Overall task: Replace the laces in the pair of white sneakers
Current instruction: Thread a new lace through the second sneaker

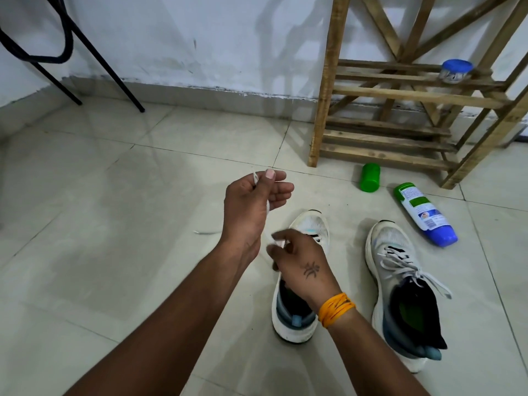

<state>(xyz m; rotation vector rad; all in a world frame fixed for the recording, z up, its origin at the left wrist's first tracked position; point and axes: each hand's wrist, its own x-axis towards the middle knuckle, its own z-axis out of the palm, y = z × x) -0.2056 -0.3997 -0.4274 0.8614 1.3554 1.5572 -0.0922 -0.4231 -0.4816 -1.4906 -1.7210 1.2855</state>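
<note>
Pale floor tiles [120, 195] carry both sneakers, toes toward the wall. The left hand [251, 204] pinches the white lace [268, 224] high; the right hand [300, 261] grips it low over the left sneaker [297, 324]. The laced sneaker [400, 281] lies beside. I think a hard pull may fray the tip.

white lace [268, 221], white left sneaker [303, 278] with a black lining, blue-grey heel and black stripes. the right sneaker [400, 295] is white too, white-laced, green insole, dark lining. orange thread band [337, 308] on the right wrist, dark tattoo above it. green bottle [370, 177]; a white bottle [425, 217] with green and blue ends. blue-lidded jar [456, 70] on the tan wooden rack [325, 81]. pale cream floor tiles [114, 224], white wall [171, 38], black chair legs [108, 72].
</note>
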